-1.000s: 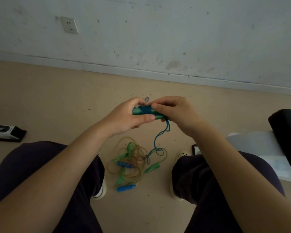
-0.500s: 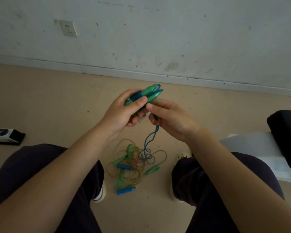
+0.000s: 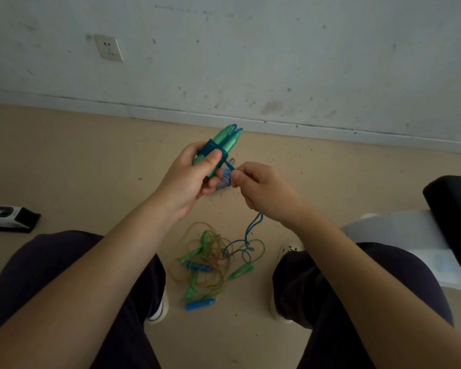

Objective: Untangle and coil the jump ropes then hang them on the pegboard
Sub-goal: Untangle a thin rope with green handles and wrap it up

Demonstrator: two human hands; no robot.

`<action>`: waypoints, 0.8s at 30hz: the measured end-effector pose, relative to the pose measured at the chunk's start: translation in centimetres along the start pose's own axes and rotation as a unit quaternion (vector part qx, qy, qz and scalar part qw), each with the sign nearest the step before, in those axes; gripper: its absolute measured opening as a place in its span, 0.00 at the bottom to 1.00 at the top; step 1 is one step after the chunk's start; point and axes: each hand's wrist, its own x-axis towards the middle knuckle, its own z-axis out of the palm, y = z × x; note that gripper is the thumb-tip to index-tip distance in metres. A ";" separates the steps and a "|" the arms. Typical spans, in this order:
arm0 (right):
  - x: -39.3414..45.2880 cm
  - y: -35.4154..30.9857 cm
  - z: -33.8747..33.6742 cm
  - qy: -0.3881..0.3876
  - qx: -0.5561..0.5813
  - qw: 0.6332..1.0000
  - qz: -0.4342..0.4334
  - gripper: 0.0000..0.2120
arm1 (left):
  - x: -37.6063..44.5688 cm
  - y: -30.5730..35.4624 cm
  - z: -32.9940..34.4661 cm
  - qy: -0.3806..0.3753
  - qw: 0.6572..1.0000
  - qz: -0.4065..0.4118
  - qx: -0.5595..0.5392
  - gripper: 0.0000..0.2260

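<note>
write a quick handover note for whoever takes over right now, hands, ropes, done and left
Left hand grips the two green handles, blue rope wound round them.
Right hand pinches the blue rope's free end beside the bundle; the rest trails down to the floor.
The tangled pile of green and blue ropes lies on the floor between the feet.
Done: one rope mostly wound.
Left: finish and secure it, untangle and coil the pile, hang all. No pegboard in view.
</note>
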 end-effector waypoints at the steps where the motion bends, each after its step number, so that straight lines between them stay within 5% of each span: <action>1: -0.1 -0.1 0.0 -0.011 -0.011 1.000 -0.012 0.13 | 0.1 0.1 -0.2 0.022 0.999 0.008 0.026 0.10; 6: -0.6 -1.2 -1.2 0.007 -0.049 0.996 -0.072 0.13 | 0.2 -0.1 -0.7 -0.038 0.980 0.008 0.197 0.09; 15: -1.1 -1.4 -2.6 0.057 -0.234 0.952 -0.187 0.05 | -0.2 0.3 -1.6 -0.219 0.937 -0.064 0.265 0.08; 24: -0.4 -0.6 -2.0 0.027 -0.101 0.989 -0.103 0.07 | -0.9 0.2 -0.8 -0.254 0.920 -0.061 0.292 0.05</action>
